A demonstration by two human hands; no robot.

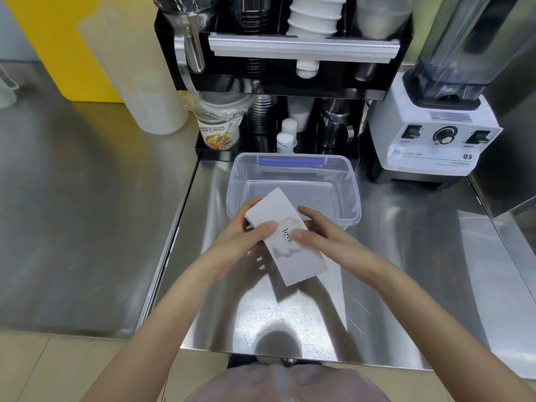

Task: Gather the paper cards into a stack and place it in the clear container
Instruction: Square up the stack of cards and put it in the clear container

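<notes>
I judge the cards (285, 236) to be light and thin, stiff enough together to hold a flat shape but likely to fan or slide against each other, since their faces look smooth and slightly glossy; one loose squeeze and the pile could shear. The safest hold, to my eye, is across the long edges near the middle, thumbs on top and fingers beneath, which is about how I have them: my left hand (246, 232) clasps the left long edge with the thumb pressed on the top face, and my right hand (316, 230) closes on the right edge with the thumb beside the print. Both hands are closed around the stack, not spread. The stack hangs above the surface (406, 256), tilted, its far end poking over the near rim of the container (293, 184) and its near end toward me, so it is not yet inside. The top card is white and oblong, with the word "love." in dark letters, a pale tan blot beside it and a soft violet wash below; how many cards lie under it I cannot tell. The container is clear plastic with a blue clip on its far wall, and looks empty. Lowering the stack flat, without letting the edges slip, seems the careful part.
</notes>
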